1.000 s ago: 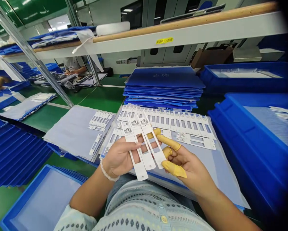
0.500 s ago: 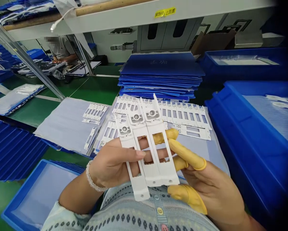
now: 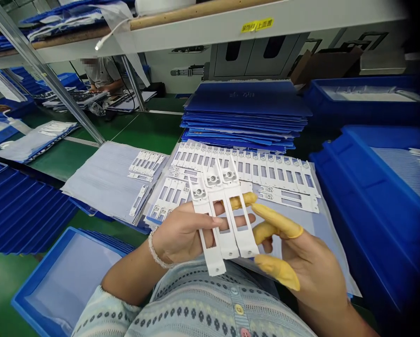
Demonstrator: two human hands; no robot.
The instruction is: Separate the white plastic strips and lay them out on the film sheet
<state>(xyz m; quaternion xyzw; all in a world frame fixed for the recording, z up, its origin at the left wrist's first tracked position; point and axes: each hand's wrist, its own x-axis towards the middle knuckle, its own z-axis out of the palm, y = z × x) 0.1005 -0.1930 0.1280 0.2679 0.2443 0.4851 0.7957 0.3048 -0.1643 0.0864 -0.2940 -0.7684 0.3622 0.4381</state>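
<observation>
Three white plastic bracket pieces (image 3: 227, 234), each with a rectangular cutout and a round screw boss near the top, are fanned side by side in my left hand (image 3: 185, 229). Its thumb presses on the front while the fingers support them from behind; a yellow finger cot covers one fingertip. At the right edge of the pieces is my right hand (image 3: 301, 252), its thumb and fingers in yellow cots and spread apart. Whether a fingertip touches the edge, I cannot tell. Beyond my hands, a sheet-covered work surface (image 3: 322, 238) carries a long row of similar brackets (image 3: 266, 171).
Blue sheets (image 3: 245, 100) are stacked behind the row. Blue trays (image 3: 357, 187) stand on the right, another blue tray (image 3: 31, 285) at lower left. A white-sheeted stack (image 3: 94, 173) holds more brackets. A shelf beam (image 3: 203, 40) crosses above; a person (image 3: 105, 75) sits beyond.
The view has shifted, so the surroundings appear farther right. The three brackets are slightly lower at their tops, still in my left hand. My right hand stays beside them with fingers spread.
</observation>
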